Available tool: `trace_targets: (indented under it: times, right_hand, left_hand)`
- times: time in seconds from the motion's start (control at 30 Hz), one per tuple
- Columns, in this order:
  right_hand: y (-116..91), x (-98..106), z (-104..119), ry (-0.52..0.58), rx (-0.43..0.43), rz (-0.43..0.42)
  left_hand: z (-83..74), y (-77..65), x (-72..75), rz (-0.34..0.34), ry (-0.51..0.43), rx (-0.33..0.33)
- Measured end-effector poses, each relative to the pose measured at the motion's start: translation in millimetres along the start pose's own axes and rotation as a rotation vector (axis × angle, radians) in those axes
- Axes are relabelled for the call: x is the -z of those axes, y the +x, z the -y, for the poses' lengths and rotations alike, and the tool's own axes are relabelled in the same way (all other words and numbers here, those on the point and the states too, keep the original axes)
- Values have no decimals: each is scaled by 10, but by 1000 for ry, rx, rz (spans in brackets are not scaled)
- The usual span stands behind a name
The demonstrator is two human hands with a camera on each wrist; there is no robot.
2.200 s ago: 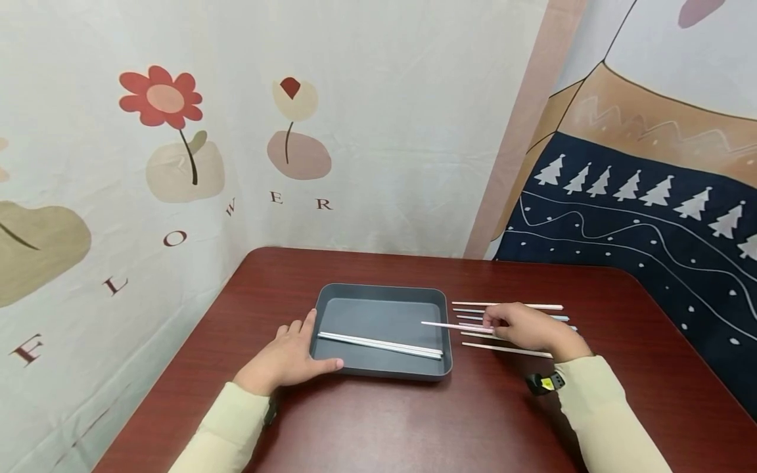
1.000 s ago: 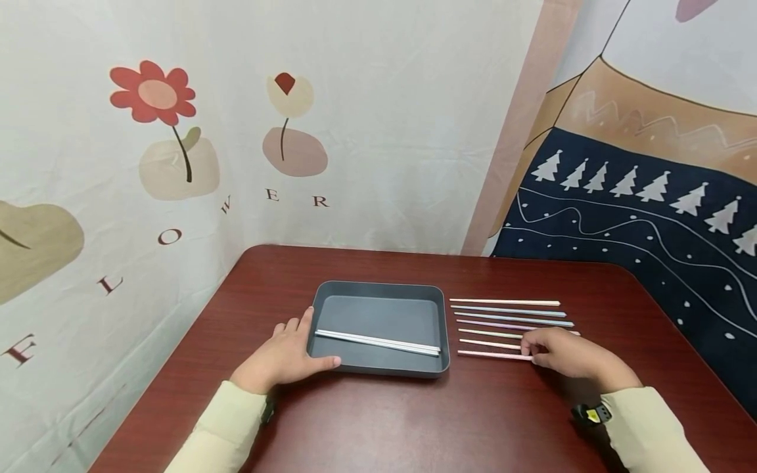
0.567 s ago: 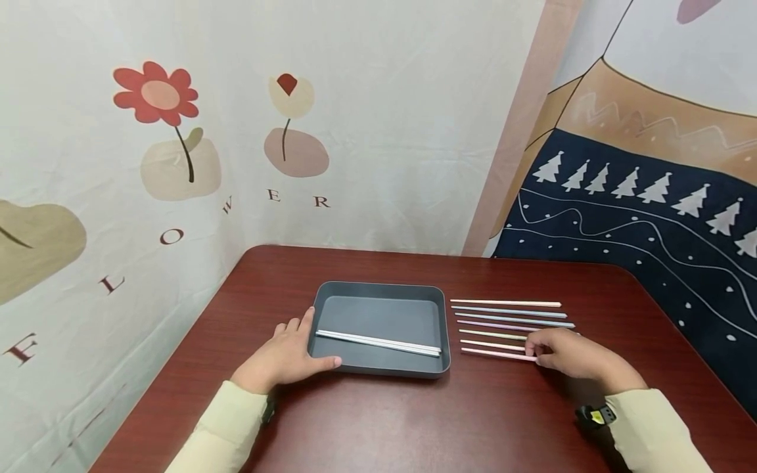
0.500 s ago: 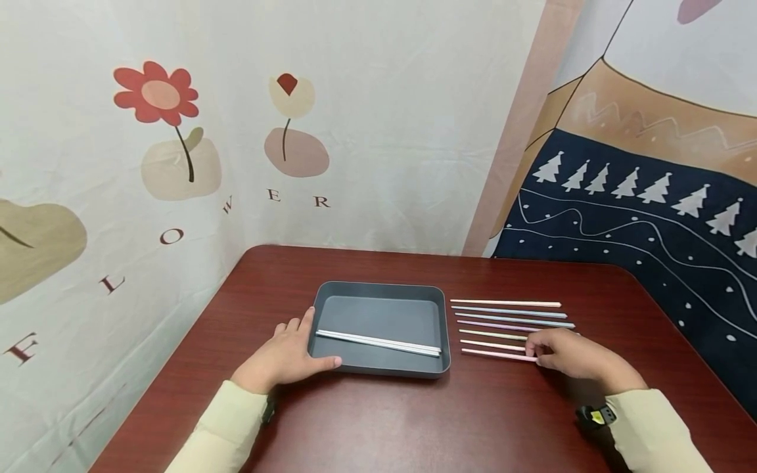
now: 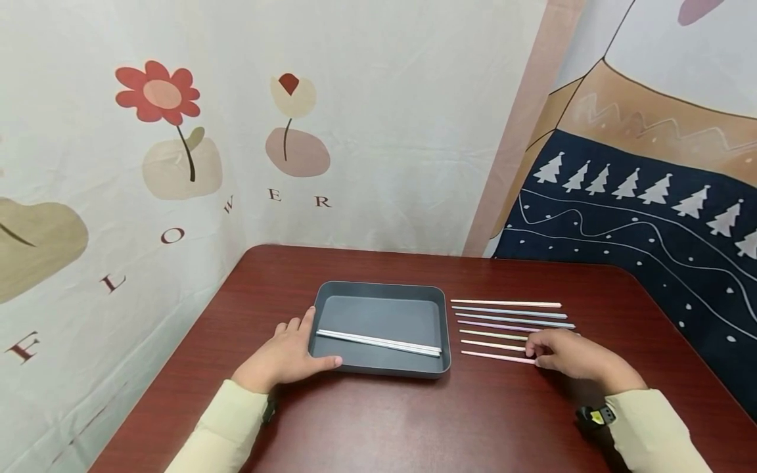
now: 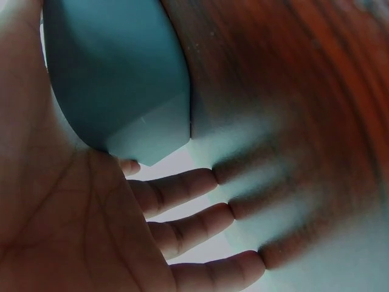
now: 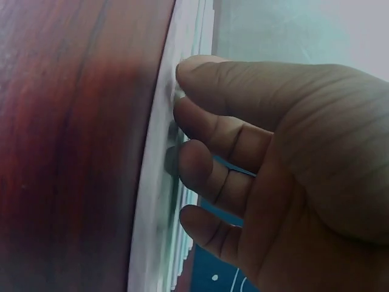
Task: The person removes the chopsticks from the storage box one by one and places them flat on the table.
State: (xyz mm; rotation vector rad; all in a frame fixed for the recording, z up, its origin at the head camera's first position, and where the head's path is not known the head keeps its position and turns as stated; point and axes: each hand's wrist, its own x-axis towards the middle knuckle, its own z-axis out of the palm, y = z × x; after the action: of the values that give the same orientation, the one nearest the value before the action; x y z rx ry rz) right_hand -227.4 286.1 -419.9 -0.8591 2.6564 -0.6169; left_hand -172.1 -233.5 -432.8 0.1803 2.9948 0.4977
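Observation:
In the head view my left hand [image 5: 284,351] rests against the left side of a grey rectangular tray [image 5: 378,288], fingers fairly straight and thumb over the near rim. The left wrist view shows the tray corner [image 6: 130,91] between thumb and fingers. White chopsticks [image 5: 378,342] lie together slantwise in the tray. On the right, my right hand [image 5: 570,355] pinches the thick end of a pink chopstick [image 5: 497,357], the nearest in a row on the table. Thumb and curled fingertips meet its edge in the right wrist view. The hand hides the ends of some chopsticks.
Beyond the pink chopstick lie several more, roughly parallel: a cream one [image 5: 505,303], blue ones [image 5: 514,315], a purple one [image 5: 497,325] and a green one [image 5: 491,335]. They sit close to the tray's right side on the red-brown table [image 5: 378,420]. Printed cloths [image 5: 384,131] hang behind.
My right hand has carried the pink chopstick from beside the tray rim to the near side of the row, down on the table. Its thin tip has since shifted slightly. The left hand stays put.

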Motion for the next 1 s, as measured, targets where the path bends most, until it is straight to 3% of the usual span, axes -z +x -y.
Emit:
trace_targets:
  times: [0.37,1.0]
  right_hand:
    - [266,112,243,21,58,-45]
    - [1362,-60,1042,112,252,-18]
  left_hand:
    - [5,-2,7,6,-1,4]
    - [-17,-7,1,10,1,21]
